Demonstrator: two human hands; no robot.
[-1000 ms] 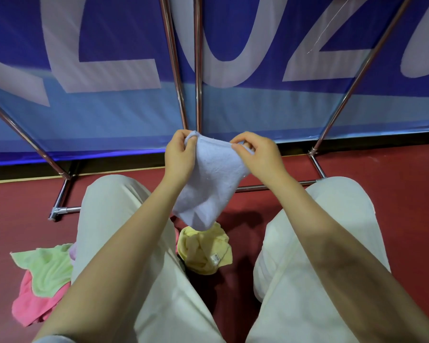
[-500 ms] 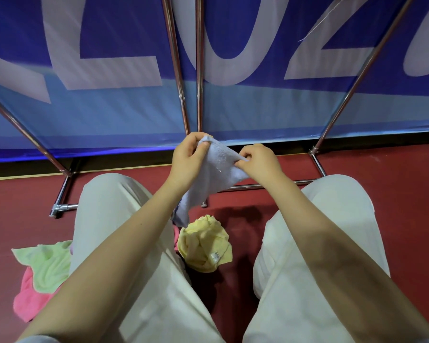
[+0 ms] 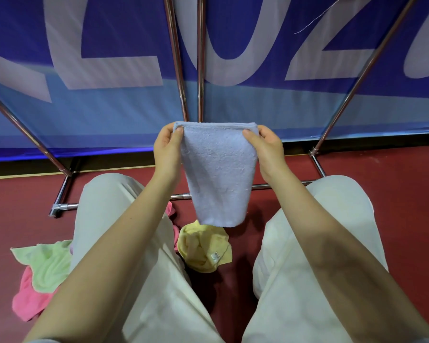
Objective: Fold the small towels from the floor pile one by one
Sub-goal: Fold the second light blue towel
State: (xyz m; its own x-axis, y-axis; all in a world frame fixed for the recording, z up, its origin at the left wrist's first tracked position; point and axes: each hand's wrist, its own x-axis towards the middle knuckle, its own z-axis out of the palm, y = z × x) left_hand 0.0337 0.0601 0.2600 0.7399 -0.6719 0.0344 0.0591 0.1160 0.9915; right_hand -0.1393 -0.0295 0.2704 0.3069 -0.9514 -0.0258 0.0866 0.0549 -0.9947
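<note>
The person sat with knees apart in cream trousers (image 3: 139,256), and between the raised hands hung a small pale blue terry towel (image 3: 219,174). The left hand (image 3: 167,151) pinched its upper left corner between thumb and curled fingers, and the right hand (image 3: 268,149) pinched the upper right corner the same way, so that the top edge ran taut and level from one hand to the other. The cloth hung flat, narrowing toward its lower edge, which was clear of the floor and just above a crumpled yellow towel (image 3: 204,246) lying on the dark red floor (image 3: 406,194) between the legs. A bit of pink cloth (image 3: 170,210) showed at the inner side of the left thigh. Beyond the left leg, on the floor, a light green towel (image 3: 47,263) lay partly over a pink towel (image 3: 27,300). Behind the hands stood a blue banner with large white letters (image 3: 109,45), held on shiny metal poles (image 3: 177,58) whose base bars rested on the floor.
</note>
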